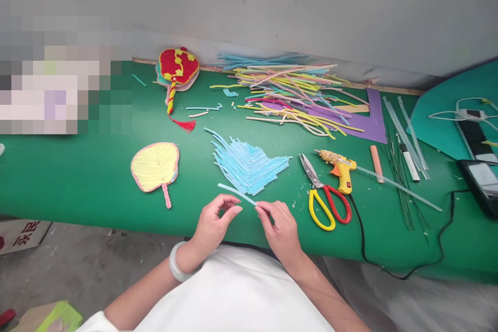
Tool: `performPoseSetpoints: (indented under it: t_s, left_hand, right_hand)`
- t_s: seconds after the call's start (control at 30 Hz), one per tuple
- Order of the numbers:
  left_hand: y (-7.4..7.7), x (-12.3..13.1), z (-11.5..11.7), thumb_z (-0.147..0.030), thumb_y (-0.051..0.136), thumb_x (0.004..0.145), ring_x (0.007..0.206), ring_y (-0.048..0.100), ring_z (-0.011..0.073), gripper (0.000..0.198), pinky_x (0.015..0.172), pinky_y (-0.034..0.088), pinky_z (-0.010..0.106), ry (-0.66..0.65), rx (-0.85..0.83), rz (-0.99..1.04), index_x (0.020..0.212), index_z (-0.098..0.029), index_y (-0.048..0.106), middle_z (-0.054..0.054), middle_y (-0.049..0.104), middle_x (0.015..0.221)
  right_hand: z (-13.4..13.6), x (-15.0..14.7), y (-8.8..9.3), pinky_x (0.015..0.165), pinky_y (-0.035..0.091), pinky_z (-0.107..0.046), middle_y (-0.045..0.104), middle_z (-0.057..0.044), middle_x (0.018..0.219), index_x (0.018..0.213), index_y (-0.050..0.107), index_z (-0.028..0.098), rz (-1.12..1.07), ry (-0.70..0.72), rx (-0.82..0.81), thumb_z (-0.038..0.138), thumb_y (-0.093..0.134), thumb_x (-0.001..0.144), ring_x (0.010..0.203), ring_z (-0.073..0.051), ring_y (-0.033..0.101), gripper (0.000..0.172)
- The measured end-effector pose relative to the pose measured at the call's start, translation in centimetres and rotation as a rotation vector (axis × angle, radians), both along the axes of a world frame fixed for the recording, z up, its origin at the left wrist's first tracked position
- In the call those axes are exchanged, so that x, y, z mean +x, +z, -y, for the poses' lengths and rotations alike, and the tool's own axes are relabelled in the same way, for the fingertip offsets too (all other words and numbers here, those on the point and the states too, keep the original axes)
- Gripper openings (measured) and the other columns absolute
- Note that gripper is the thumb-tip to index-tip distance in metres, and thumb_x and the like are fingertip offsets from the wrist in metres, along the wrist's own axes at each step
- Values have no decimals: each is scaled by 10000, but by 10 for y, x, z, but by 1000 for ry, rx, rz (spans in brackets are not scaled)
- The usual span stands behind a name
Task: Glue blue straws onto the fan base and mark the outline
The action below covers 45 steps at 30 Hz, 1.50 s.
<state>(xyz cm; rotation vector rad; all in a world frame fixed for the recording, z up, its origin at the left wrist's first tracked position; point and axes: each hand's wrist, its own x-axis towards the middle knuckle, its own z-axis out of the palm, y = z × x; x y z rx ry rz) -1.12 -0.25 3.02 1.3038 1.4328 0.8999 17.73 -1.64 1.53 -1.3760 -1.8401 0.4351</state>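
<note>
Two hands meet at the near edge of the green tabletop [78, 176], sharing one pale blue strip [238, 194]. The right hand [280, 228] pinches the strip's near end between thumb and fingertips, while the left hand [213, 225] curls loosely under its far part, thumb and forefinger close to the strip but, as far as I can tell, not clamped on it. Held this way, the strip lies slanted just in front of the woven blue leaf-shaped piece [247, 166], close enough to be matched against its ragged ends. Yellow-and-red scissors [324, 197] and a yellow glue gun [338, 166] sit just right of that piece, within reach of the right hand. A finished yellow fan [155, 167] rests to the left, and a loose heap of coloured strips [290, 93] lies farther back.
</note>
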Motion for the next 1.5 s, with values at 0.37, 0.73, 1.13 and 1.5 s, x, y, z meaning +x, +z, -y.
performPoseSetpoints:
  t_s: [0.37, 0.73, 1.13, 1.5]
  left_hand:
    - [-7, -18, -24, -480, 728, 757, 598, 609, 132, 312, 568, 512, 267, 207, -238, 213, 787, -178, 651, 21, 682, 690]
    - [-6, -20, -55, -506, 770, 697, 415, 538, 91, 390, 385, 432, 225, 217, -409, 214, 716, -171, 572, 44, 716, 669]
    - [-13, -12, -53, -486, 760, 724, 434, 599, 112, 409, 408, 510, 242, 270, -370, 161, 863, -156, 562, 45, 732, 720]
    - [-13, -11, -59, -475, 734, 740, 396, 588, 124, 391, 357, 495, 244, 263, -383, 58, 875, -167, 535, -17, 664, 643]
  right_hand:
    - [-1, 5, -17, 701, 445, -321, 701, -16, 768, 936, 663, 214, 76, 35, -35, 271, 521, 1006, 687, -159, 607, 169]
    - [-4, 22, -27, 702, 441, -323, 710, -18, 791, 934, 662, 218, 73, -104, -72, 284, 514, 1008, 683, -157, 598, 178]
    - [-5, 22, -24, 705, 445, -322, 708, -10, 779, 951, 662, 216, 80, -70, -61, 259, 538, 998, 687, -152, 600, 139]
    - [-8, 57, -6, 732, 535, -302, 717, -16, 830, 944, 678, 226, 48, -250, 70, 206, 586, 959, 762, -154, 660, 95]
